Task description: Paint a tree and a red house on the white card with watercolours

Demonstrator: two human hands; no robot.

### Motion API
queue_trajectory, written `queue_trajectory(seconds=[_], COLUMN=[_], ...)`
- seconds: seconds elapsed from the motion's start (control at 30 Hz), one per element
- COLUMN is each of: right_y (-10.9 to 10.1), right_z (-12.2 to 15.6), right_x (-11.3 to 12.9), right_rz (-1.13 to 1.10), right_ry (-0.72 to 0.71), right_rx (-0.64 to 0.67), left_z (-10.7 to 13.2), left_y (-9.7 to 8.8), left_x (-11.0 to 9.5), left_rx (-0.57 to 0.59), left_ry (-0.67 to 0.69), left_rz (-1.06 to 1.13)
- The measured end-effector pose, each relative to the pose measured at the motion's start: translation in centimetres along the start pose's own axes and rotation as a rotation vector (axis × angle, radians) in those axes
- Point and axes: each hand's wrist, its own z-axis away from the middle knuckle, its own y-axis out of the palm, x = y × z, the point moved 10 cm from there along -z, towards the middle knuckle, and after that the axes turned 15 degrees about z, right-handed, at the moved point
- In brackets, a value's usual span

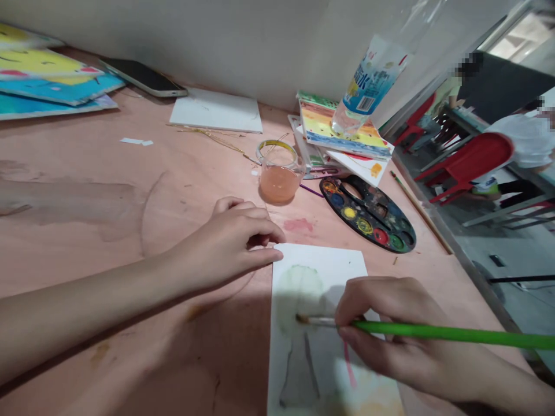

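Note:
A green-handled paintbrush is pinched between the thumb and fingers of my right hand. Its dark bristle tip meets the white painting sheet, on a pale green rounded patch of paint. Below the patch are two dark grey strokes, and a pink stroke shows beside my right hand. My left hand rests on the table at the sheet's upper left corner. Its fingers are loosely bent and apart, with the thumb tip at the sheet's edge and nothing held.
Beyond the sheet stand a cup of orange-tinted water and an oval black paint palette. A plastic bottle stands on stacked paintings. Farther left lie a white board, a phone and yellow-and-blue paintings. People sit at the right.

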Motion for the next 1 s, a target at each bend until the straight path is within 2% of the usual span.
queue_trajectory(seconds=[0.1, 0.23, 0.37, 0.43, 0.6, 0.7, 0.77, 0.83, 0.93, 1.0], right_y=[0.7, -0.7, 0.0, 0.4, 0.0, -0.9, -0.6, 0.3, 1.0, 0.8], right_z=[0.1, 0.1, 0.1, 0.3, 0.6, 0.6, 0.6, 0.8, 0.9, 0.7], right_x=[-0.6, -1.5, 0.5, 0.3, -2.7, -1.1, 0.4, 1.0, -0.3, -2.0], right_rz=[-0.056, 0.035, 0.036, 0.005, -0.020, 0.092, 0.127, 0.092, -0.033, -0.096], right_ry=[0.016, 0.125, 0.007, -0.002, 0.140, 0.060, -0.008, -0.026, 0.024, 0.107], right_rx=[0.063, -0.054, 0.067, 0.095, -0.024, -0.089, -0.022, 0.097, 0.152, 0.086], left_z=[0.1, 0.2, 0.2, 0.2, 0.2, 0.2, 0.2, 0.2, 0.2, 0.2], left_y=[0.0, 0.0, 0.0, 0.0, 0.0, -0.1, -0.1, -0.1, -0.1, -0.1], left_x=[0.0, 0.0, -0.1, 0.0, 0.0, 0.2, 0.3, 0.3, 0.3, 0.3], left_rx=[0.001, -0.001, 0.001, -0.003, -0.001, 0.002, 0.003, 0.000, 0.002, 0.008], left_ry=[0.001, 0.023, 0.034, 0.032, 0.045, 0.034, 0.024, 0.019, 0.015, 0.015], left_rz=[-0.016, -0.014, -0.014, -0.013, -0.031, -0.041, -0.036, -0.029, -0.033, -0.045])
